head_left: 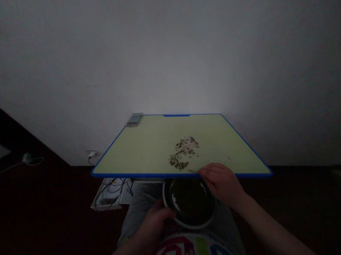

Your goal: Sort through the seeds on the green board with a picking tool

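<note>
My left hand [159,217] grips the near-left rim of a round, dark-bottomed bowl [192,203], thumb over the edge, holding it at the lap just below the near edge of the table [148,144]. My right hand [220,180] sits at that blue edge, right of the bowl's far side, fingers pinching a thin stick-like tool [193,171] whose tip points left over the tabletop. Just beyond the tip I see small dark grains [178,161] scattered in two loose patches, the farther one around a pale area.
</note>
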Demonstrator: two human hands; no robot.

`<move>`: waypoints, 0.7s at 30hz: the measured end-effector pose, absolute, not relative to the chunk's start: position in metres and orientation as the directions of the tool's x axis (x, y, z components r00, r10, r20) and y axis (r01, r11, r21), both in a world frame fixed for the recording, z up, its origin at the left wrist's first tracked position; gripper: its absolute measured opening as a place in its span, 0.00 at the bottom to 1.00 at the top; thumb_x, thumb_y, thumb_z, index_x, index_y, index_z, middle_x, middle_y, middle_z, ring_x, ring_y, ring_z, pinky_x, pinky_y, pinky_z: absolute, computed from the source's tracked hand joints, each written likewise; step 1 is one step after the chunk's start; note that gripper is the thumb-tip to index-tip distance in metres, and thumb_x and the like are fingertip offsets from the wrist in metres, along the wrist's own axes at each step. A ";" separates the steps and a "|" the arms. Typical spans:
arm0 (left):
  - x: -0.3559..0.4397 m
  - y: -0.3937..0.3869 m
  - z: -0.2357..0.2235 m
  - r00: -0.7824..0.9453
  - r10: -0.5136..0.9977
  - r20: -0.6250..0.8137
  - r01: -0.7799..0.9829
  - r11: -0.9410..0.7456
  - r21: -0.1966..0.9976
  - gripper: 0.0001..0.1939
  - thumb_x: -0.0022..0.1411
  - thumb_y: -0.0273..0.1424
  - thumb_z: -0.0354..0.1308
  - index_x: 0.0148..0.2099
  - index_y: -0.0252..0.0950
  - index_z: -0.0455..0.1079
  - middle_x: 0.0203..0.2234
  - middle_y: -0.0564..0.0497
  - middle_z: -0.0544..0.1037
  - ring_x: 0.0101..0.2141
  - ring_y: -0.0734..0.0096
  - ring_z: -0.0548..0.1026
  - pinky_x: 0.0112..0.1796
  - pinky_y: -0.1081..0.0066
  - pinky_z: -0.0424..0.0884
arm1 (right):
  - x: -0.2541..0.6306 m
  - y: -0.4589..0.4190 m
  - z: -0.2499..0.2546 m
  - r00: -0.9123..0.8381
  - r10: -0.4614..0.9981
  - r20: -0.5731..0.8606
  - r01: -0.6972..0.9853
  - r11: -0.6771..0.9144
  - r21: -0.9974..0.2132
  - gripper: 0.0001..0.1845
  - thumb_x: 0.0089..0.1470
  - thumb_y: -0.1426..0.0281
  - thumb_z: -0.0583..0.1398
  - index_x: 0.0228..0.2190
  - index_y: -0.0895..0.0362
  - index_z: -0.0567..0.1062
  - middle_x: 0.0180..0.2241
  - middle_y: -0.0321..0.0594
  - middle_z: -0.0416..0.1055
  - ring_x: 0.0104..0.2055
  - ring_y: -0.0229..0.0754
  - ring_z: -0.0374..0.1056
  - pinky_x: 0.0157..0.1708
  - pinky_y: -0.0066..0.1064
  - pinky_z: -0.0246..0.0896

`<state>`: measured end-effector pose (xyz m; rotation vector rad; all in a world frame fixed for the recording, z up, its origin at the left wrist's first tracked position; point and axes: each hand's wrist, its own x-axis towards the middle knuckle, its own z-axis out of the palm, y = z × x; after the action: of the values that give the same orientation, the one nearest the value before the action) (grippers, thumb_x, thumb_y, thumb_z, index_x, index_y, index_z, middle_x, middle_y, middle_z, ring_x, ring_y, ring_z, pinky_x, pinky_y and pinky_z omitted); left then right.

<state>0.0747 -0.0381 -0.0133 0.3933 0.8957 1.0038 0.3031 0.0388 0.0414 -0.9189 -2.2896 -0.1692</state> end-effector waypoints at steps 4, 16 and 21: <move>0.076 -0.037 -0.009 0.218 0.858 -0.466 -0.568 0.500 0.654 0.26 0.41 0.17 0.56 0.46 0.33 0.72 0.31 0.47 0.83 0.35 0.57 0.80 0.38 0.61 0.75 | 0.285 0.035 0.040 -0.576 0.536 0.617 0.631 0.771 -0.081 0.11 0.58 0.76 0.55 0.38 0.58 0.77 0.35 0.42 0.78 0.37 0.43 0.70 0.41 0.36 0.64; 0.078 -0.038 -0.003 0.223 0.851 -0.476 -0.586 0.507 0.632 0.23 0.40 0.17 0.57 0.42 0.32 0.73 0.31 0.44 0.83 0.34 0.55 0.80 0.36 0.60 0.75 | 0.310 0.054 0.038 -0.519 0.620 0.589 0.735 0.676 -0.064 0.13 0.55 0.78 0.55 0.38 0.59 0.78 0.36 0.43 0.78 0.38 0.45 0.70 0.41 0.38 0.65; 0.076 -0.037 -0.001 0.232 0.837 -0.495 -0.550 0.533 0.643 0.22 0.41 0.18 0.57 0.43 0.32 0.72 0.32 0.43 0.83 0.35 0.54 0.81 0.38 0.58 0.75 | 0.321 0.056 0.038 -0.476 0.641 0.602 0.757 0.647 -0.090 0.13 0.54 0.79 0.55 0.37 0.59 0.78 0.35 0.43 0.78 0.37 0.45 0.71 0.40 0.37 0.66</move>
<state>0.0765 -0.0370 -0.0013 0.3678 0.9192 0.9832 0.3207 0.0563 0.0377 -1.0834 -2.2582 -0.2498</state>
